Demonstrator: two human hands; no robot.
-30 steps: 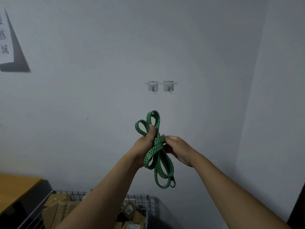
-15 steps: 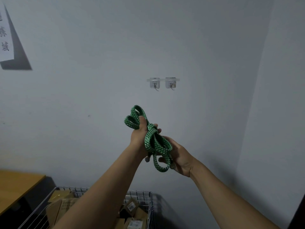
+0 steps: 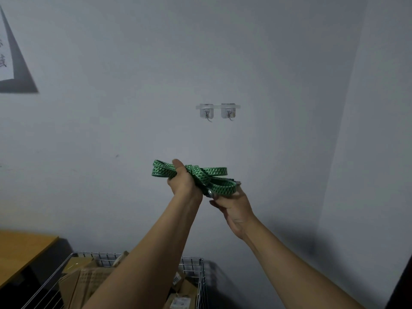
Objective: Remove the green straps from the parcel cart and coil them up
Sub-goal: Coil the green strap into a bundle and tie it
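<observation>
A coiled green strap with a black diamond pattern lies horizontally in front of the wall, raised at chest height. My left hand grips the bundle near its middle, loops sticking out to the left of the fist. Just below and to the right, my right hand holds the strap's lower loops from underneath, fingers curled round them by a metal end fitting. The wire parcel cart stands below my arms, with cardboard parcels inside.
Two clear adhesive hooks are stuck on the wall above the strap. A wooden table stands at the lower left beside the cart. A paper sign hangs at the upper left. A wall corner runs down the right side.
The strap bundle has turned from hanging upright to lying horizontal. My right hand has shifted from its side to underneath it. Both hands have stayed at about the same height.
</observation>
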